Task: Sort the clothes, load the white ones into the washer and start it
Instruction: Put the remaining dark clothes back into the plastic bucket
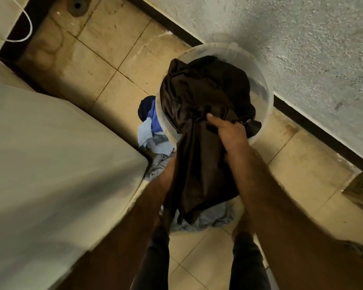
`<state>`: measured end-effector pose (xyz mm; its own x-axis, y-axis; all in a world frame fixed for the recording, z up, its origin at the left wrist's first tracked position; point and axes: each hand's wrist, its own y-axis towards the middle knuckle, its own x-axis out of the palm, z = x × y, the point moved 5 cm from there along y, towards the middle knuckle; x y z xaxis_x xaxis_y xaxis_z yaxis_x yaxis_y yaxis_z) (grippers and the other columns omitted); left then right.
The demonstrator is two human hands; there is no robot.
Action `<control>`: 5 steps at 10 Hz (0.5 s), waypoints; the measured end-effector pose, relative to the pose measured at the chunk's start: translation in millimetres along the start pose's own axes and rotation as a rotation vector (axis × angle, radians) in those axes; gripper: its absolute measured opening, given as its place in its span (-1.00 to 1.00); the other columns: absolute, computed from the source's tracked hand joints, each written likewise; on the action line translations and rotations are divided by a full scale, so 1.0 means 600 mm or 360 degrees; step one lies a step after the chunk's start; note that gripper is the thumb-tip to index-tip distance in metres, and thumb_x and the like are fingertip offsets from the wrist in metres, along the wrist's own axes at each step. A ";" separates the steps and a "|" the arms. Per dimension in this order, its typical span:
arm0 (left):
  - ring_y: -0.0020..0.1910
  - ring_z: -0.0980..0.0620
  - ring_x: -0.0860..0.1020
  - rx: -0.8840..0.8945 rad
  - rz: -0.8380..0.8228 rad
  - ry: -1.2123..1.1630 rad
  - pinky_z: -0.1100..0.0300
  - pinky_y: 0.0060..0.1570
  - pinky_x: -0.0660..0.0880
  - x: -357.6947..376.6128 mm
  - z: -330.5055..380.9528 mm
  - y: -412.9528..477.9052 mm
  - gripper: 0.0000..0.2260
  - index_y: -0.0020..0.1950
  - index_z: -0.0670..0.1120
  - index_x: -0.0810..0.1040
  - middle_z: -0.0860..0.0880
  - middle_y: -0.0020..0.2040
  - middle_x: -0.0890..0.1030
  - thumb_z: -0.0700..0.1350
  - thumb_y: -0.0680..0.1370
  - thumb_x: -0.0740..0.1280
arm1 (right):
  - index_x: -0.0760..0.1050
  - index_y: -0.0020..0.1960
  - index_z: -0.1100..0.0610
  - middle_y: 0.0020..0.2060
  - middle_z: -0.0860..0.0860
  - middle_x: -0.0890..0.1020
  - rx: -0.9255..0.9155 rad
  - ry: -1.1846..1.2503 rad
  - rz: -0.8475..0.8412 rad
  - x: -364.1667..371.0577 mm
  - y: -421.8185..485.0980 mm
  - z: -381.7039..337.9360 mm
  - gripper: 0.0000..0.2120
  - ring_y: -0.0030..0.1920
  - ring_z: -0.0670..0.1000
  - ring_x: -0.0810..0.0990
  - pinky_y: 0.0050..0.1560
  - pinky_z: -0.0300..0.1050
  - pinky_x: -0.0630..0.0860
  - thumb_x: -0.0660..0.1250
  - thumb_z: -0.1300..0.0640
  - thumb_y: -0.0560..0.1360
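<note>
Right hand: the right hand [228, 132] has its grip curled into a bunch of the dark brown garment [199, 114] at the near rim of the bucket, thumb on top of the cloth
Left hand: the left hand [167, 174] is under the hanging part of the same garment; its fingers are hidden by the fabric, so the state of its grip cannot be told
Dark brown garment: half in the bucket, half spilling over the near edge and hanging down between the two forearms
Bucket: a translucent plastic bucket [266, 105] stands on the floor close to the rough wall [302, 49]
Other clothes: a pile of blue clothes [151, 126] lies on the floor just left of the bucket; a grey-blue cloth [210, 218] lies on the floor beneath the hanging garment
Washer: the pale washer [50, 153] fills the left side, its lid shut, just beside the blue pile
Floor: beige tiled floor [105, 59], with a round drain [78, 6] at the top left and a white cord [28, 24] near it
Person: dark trouser legs [247, 264] at the bottom edge
</note>
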<state>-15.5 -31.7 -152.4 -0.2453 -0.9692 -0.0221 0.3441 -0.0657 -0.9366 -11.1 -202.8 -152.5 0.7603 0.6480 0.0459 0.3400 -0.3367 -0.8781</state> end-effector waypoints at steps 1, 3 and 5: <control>0.13 0.00 0.68 -0.0034 -0.0692 0.0018 0.17 0.03 0.62 0.026 0.004 -0.040 -0.78 0.08 0.00 0.73 -0.11 0.17 0.70 0.05 0.56 0.35 | 0.29 0.53 0.24 0.45 0.17 0.46 0.0054 0.0028 -0.0052 -0.008 0.012 0.002 -0.34 0.39 0.20 0.48 0.22 -0.13 0.42 0.44 0.01 0.55; 0.00 -0.08 0.69 0.0237 -0.0022 0.0087 0.09 0.07 0.61 0.050 0.079 0.044 -0.87 -0.01 -0.05 0.65 -0.10 0.07 0.72 -0.02 0.52 0.47 | 0.44 0.46 0.01 0.33 0.11 0.58 0.0317 -0.0115 -0.0277 -0.012 -0.063 0.073 -0.24 0.33 0.19 0.56 0.39 0.21 0.44 0.33 -0.42 0.43; 0.13 -0.12 0.59 0.0435 0.0337 0.0539 0.14 0.11 0.50 0.088 0.129 0.112 -0.52 0.31 -0.20 0.54 -0.14 0.20 0.62 0.10 0.54 0.41 | 0.26 0.45 -0.36 0.24 -0.08 0.64 -0.0242 -0.0113 -0.0569 -0.037 -0.108 0.074 -0.13 0.10 0.10 0.72 -0.11 0.18 0.69 0.64 -0.03 0.29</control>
<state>65.2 -105.6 -189.6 -0.4100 -0.8392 -0.3573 0.6329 0.0204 -0.7740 -74.4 -164.9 -117.8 0.5407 0.7866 0.2982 0.6584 -0.1751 -0.7321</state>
